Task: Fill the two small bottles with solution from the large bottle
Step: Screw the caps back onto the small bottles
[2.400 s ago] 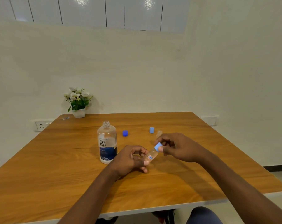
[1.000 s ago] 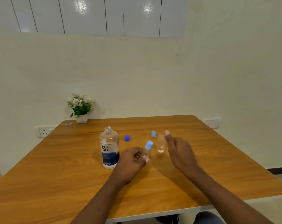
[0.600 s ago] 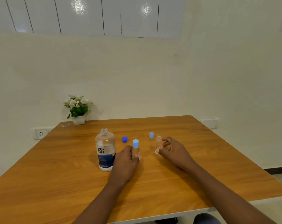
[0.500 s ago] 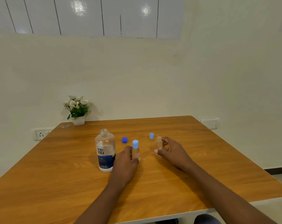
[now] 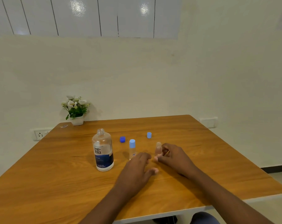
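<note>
The large clear bottle (image 5: 103, 151) with a dark blue label stands uncapped on the wooden table (image 5: 56, 175). To its right a small bottle with a light blue cap (image 5: 132, 148) stands upright on its own. My left hand (image 5: 137, 170) lies just in front of it, fingers apart, holding nothing. Further right my right hand (image 5: 172, 156) pinches the second small bottle (image 5: 158, 148), clear and uncapped, upright on the table. A dark blue cap (image 5: 122, 139) and a light blue cap (image 5: 149, 135) lie behind the small bottles.
A white pot of flowers (image 5: 76, 110) stands at the table's far left corner, with a small scrap (image 5: 63, 126) beside it. A wall socket (image 5: 40, 134) is at the left and a white wall plate (image 5: 208, 122) at the right.
My right hand finished with the capped bottle and took hold of the uncapped small bottle. My left hand stood the capped bottle on the table, then let it go and drew back.
</note>
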